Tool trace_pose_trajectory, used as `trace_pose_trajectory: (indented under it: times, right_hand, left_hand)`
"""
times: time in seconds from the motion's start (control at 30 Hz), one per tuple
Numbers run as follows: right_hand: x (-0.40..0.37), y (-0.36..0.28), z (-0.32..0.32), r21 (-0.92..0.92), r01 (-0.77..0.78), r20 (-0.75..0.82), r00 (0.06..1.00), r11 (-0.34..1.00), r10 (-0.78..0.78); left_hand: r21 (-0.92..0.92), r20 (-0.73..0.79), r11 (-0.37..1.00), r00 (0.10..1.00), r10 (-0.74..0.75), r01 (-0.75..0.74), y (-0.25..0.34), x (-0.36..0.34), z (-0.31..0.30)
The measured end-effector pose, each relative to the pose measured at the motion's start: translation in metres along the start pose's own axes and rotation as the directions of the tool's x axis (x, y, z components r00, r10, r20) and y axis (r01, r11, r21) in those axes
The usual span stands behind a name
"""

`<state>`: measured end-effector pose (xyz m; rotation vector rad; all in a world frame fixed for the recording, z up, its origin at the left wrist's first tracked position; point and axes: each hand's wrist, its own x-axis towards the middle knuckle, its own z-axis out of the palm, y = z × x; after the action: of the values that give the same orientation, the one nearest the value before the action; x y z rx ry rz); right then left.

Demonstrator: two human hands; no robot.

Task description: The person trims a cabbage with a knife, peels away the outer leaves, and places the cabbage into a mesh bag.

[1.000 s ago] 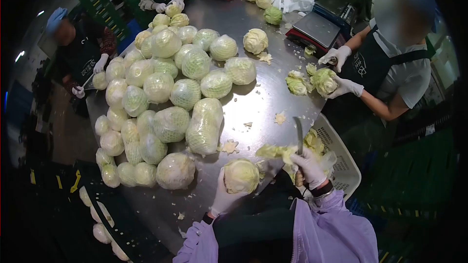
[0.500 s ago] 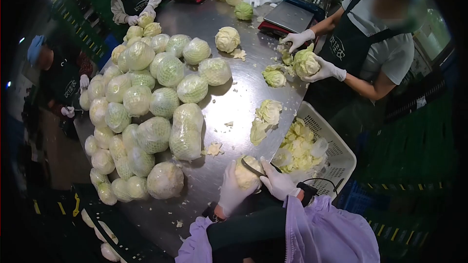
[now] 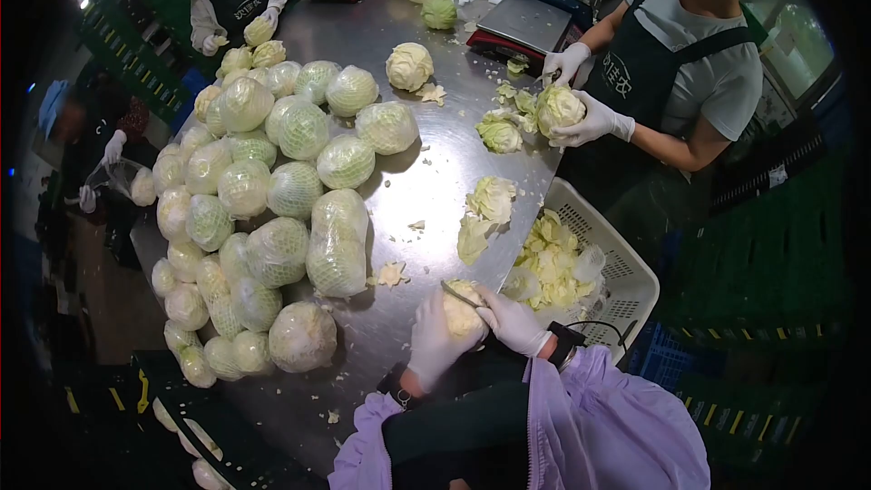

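Note:
My left hand (image 3: 435, 342), in a white glove, is closed around a pale cabbage head (image 3: 464, 316) at the near edge of the metal table. With my gloved right hand (image 3: 515, 321) I grip a curved, dark-bladed knife (image 3: 460, 293); its blade lies across the cabbage's upper side. The knife's handle is hidden in my fingers. Beyond my hands, a cut-off piece of cabbage (image 3: 391, 274) and some loose pale leaves (image 3: 473, 238) lie on the steel.
Many wrapped cabbages (image 3: 277, 252) cover the left of the table (image 3: 399, 209). A white basket (image 3: 635, 286) of leaves stands at the right edge. Across from me a person (image 3: 671, 91) trims a cabbage (image 3: 560, 111). Scales (image 3: 526, 27) stand behind; two more people work at the left.
The knife blade has shifted to the upper left over the cabbage, and my right hand has moved slightly left. The far-left person now holds a clear bag with a cabbage.

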<state>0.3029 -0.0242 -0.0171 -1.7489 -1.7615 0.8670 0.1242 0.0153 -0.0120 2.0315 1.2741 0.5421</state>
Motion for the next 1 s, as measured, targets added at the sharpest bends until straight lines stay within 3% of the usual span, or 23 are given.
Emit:
trace_pose_trajectory:
  times: [0.1,0.13,0.17,0.23,0.27,0.3,0.37,0.4,0.43,0.5,0.53,0.57,0.63,0.73,0.83,0.97,1.0]
  right_hand:
    - [0.008,0.020,-0.003,-0.063,-0.126,-0.037,0.992,0.990,0.124]
    - [0.009,0.025,0.000,-0.087,-0.048,-0.156,0.987,0.995,0.034]
    - [0.012,0.033,0.000,-0.086,-0.051,-0.158,0.987,0.995,0.037]
    - [0.018,0.048,-0.009,0.179,-0.239,-0.048,0.967,0.954,0.251]
    - [0.021,0.086,0.006,0.050,-0.120,-0.132,0.983,0.992,0.125]
    - [0.019,0.091,0.007,0.050,-0.114,-0.140,0.983,0.992,0.120]
    - [0.023,0.096,0.011,0.230,0.009,-0.146,0.989,0.973,0.025]
    - [0.021,0.061,-0.010,0.484,-0.302,0.126,0.953,0.821,0.276]
    - [0.018,0.045,-0.011,0.486,-0.307,0.141,0.952,0.818,0.273]
    - [0.015,0.023,-0.012,0.607,-0.262,0.055,0.956,0.750,0.289]
    - [0.010,0.012,-0.018,0.479,-0.261,0.033,0.959,0.838,0.280]
    - [0.002,-0.001,-0.026,0.373,-0.339,0.158,0.941,0.864,0.301]
    - [-0.011,-0.006,-0.008,0.074,-0.077,0.077,0.995,0.994,0.071]
    - [-0.021,-0.033,-0.003,0.057,-0.192,0.153,0.971,0.980,0.181]
    - [-0.016,-0.023,0.009,0.036,-0.177,0.088,0.981,0.984,0.173]
    - [-0.017,-0.002,0.015,0.060,-0.179,0.114,0.979,0.982,0.171]
    - [-0.016,0.004,0.017,0.165,-0.110,0.051,0.993,0.980,0.103]
  left_hand:
    - [0.049,0.104,0.999,0.994,-0.025,0.020,0.013,-0.001,-0.005]
    - [0.061,0.039,0.998,0.999,0.020,-0.023,0.013,-0.004,-0.001]
    - [0.077,-0.023,0.995,0.998,0.065,-0.063,0.012,-0.007,0.003]
    - [-0.006,-0.017,0.999,0.999,0.044,-0.044,-0.002,-0.013,0.003]
    - [-0.086,-0.021,0.996,0.999,0.028,-0.030,-0.010,-0.013,0.001]
    - [-0.083,-0.026,0.996,0.999,0.036,-0.038,-0.020,-0.016,-0.003]
    - [-0.308,0.007,0.950,0.998,0.065,-0.060,-0.038,-0.028,-0.008]
    - [-0.280,0.011,0.959,0.998,0.055,-0.050,-0.041,-0.034,-0.005]
    - [-0.276,0.011,0.960,0.999,0.040,-0.035,-0.036,-0.037,-0.005]
    - [-0.068,-0.139,0.997,0.990,0.026,-0.036,-0.018,-0.035,-0.004]
    - [-0.065,-0.140,0.997,0.990,0.032,-0.042,-0.014,-0.034,-0.002]
    - [-0.010,-0.136,1.000,0.991,-0.010,0.009,-0.011,-0.032,0.000]
    - [0.041,-0.136,0.997,0.989,-0.058,0.064,-0.005,-0.030,0.003]
    - [0.094,-0.156,0.994,0.987,-0.039,0.054,0.000,-0.028,0.006]
    - [0.183,-0.178,0.981,0.984,-0.024,0.057,0.002,-0.028,0.008]
    - [0.211,-0.178,0.974,0.983,-0.044,0.081,0.004,-0.032,0.005]
    - [0.213,-0.182,0.973,0.982,-0.047,0.086,0.003,-0.034,0.006]
